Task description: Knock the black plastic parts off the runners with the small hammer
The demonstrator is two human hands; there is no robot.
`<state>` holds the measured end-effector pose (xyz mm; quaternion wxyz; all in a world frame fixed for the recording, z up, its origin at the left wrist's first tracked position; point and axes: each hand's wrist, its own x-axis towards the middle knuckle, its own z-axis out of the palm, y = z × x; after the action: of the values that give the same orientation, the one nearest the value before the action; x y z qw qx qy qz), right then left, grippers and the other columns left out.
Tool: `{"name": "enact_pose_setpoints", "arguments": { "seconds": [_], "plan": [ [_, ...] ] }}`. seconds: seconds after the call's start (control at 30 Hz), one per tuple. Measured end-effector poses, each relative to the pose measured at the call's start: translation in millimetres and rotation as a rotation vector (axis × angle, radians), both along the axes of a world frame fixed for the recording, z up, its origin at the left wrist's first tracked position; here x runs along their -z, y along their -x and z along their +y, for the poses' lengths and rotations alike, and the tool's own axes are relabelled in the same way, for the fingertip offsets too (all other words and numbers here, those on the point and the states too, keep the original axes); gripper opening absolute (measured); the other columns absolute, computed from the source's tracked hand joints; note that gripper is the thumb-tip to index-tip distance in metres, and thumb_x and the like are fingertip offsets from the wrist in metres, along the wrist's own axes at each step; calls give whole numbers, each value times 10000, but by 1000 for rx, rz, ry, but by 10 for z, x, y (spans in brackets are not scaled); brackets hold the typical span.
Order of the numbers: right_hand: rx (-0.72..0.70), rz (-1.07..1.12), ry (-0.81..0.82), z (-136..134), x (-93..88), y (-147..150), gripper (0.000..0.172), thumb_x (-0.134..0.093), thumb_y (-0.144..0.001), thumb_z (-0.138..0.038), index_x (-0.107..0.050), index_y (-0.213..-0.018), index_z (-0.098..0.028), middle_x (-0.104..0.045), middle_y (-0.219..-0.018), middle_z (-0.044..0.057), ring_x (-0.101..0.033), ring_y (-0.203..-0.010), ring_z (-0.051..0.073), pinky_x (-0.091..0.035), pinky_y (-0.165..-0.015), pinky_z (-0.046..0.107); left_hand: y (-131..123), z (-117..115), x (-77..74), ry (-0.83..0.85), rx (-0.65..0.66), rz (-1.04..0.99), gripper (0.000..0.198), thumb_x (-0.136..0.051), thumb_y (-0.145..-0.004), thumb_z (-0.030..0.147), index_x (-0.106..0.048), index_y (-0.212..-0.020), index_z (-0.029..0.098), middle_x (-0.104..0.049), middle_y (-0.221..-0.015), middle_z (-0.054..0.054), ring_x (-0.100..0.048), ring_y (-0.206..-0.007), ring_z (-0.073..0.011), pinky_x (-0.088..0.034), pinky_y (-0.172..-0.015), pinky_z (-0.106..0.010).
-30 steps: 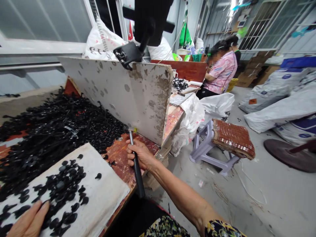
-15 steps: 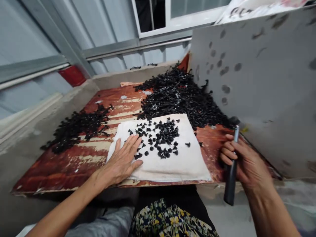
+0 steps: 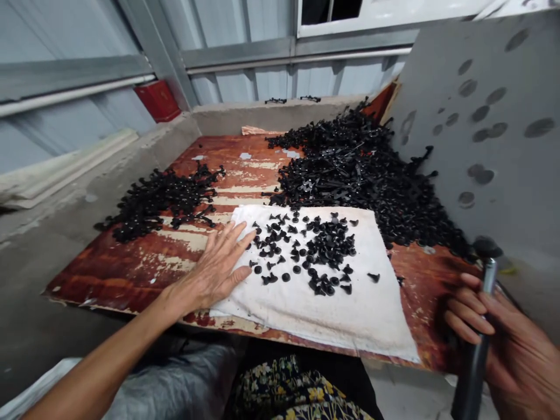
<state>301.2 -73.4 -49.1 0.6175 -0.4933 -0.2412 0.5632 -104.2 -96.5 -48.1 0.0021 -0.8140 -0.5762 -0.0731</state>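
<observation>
- Resting on the left edge of the white cloth (image 3: 315, 309), the left hand (image 3: 214, 269) lies flat, fingers wide, beside black pieces (image 3: 321, 251)
- At the tabletop (image 3: 144, 262) right edge, the right hand (image 3: 514, 347) fingers wrap the hammer (image 3: 475, 370)

Worn red-brown surface (image 3: 144, 262) is bounded on the right by an upright grey board (image 3: 494, 134) marked with dark round spots. A large heap of black parts (image 3: 363, 175) is piled against that board at back right, and a smaller heap (image 3: 161, 198) is spread at the left, well apart. A red block (image 3: 156, 100) is seen against the panelled wall (image 3: 56, 35), above a concrete ledge (image 3: 245, 114).
</observation>
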Motion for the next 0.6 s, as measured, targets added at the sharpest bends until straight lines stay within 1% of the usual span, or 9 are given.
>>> {"name": "enact_pose_setpoints", "arguments": {
  "seconds": [0.1, 0.23, 0.33, 0.43, 0.53, 0.6],
  "plan": [
    [13, -2, 27, 16, 23, 12, 216, -722, -536, -178, -709, -741, -245, -276, -559, -47, -263, -394, 28, -191, -246, 195, -7, -13, 32, 26, 37, 5, 631, -250, -984, 502, -218, -1549, 222, -173, -1628, -145, -65, -1492, -367, -147, -1139, -643],
    [71, 94, 104, 26, 48, 21, 203, -661, -626, -185, -707, -803, -272, -270, -563, -49, -261, -373, 29, -207, -219, 179, 1, 13, 54, 41, 47, 4, 627, -228, -980, 532, -263, -1535, 243, -176, -1624, -144, -30, -1495, -367, -142, -1130, -660],
    [118, 120, 126, 31, 58, 28, 192, -650, -647, -200, -701, -818, -268, -261, -586, -51, -255, -365, 18, -163, -206, 183, 33, 72, 72, 45, 41, 7, 602, -237, -982, 524, -307, -1519, 262, -199, -1616, -139, -45, -1492, -373, -137, -1126, -666],
    [118, 66, 130, 43, 72, 50, 139, -655, -659, -230, -701, -790, -236, -217, -616, -65, -243, -373, 2, -115, -213, 187, 63, 146, 95, 53, -1, -3, 583, -275, -983, 505, -337, -1508, 259, -241, -1601, -142, -91, -1484, -384, -149, -1126, -658],
    [133, 7, 121, 44, 107, 57, 99, -651, -704, -273, -706, -778, -236, -202, -645, -69, -214, -378, -6, -36, -228, 215, 78, 185, 110, 52, -15, -9, 571, -280, -986, 492, -342, -1504, 262, -237, -1603, -137, -95, -1485, -374, -164, -1129, -643],
    [115, 48, 99, 36, 152, 22, 95, -642, -746, -281, -708, -806, -251, -200, -648, -71, -200, -376, -4, 6, -238, 233, 81, 174, 120, 43, -6, 2, 574, -286, -986, 484, -333, -1508, 250, -238, -1602, -146, -91, -1486, -374, -159, -1129, -647]
  ]
}}
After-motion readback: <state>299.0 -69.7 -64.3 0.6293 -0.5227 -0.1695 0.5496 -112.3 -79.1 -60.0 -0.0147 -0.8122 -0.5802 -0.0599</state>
